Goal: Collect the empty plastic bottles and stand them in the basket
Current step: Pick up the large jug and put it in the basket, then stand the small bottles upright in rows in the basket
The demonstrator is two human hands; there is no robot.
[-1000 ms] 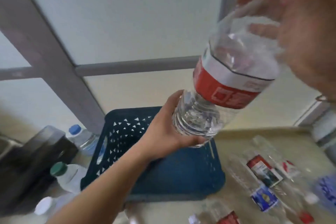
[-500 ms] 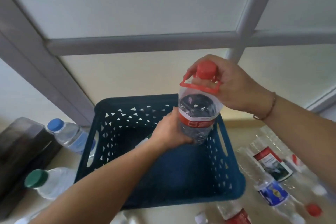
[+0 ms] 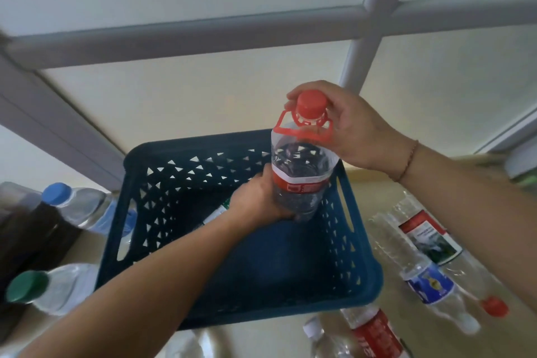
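Observation:
A large clear bottle point(image 3: 302, 166) with a red cap, red carry handle and red label stands upright inside the dark blue basket point(image 3: 360, 279), near its far right corner. My left hand point(image 3: 258, 200) grips its lower body from the left. My right hand point(image 3: 345, 128) holds its neck and handle from behind. A piece of another bottle point(image 3: 216, 213) shows in the basket behind my left wrist.
Left of the basket lie a blue-capped bottle point(image 3: 77, 206) and a green-capped bottle point(image 3: 50, 289), beside a dark box point(image 3: 26, 229). Several empty bottles lie on the right: a green-labelled one point(image 3: 427, 237), a blue-labelled one point(image 3: 428, 283), a red-labelled one point(image 3: 374, 331).
The bottle came down from a tilt high in front of me to upright inside the basket. My right hand shifted to its cap and handle. My view moved closer.

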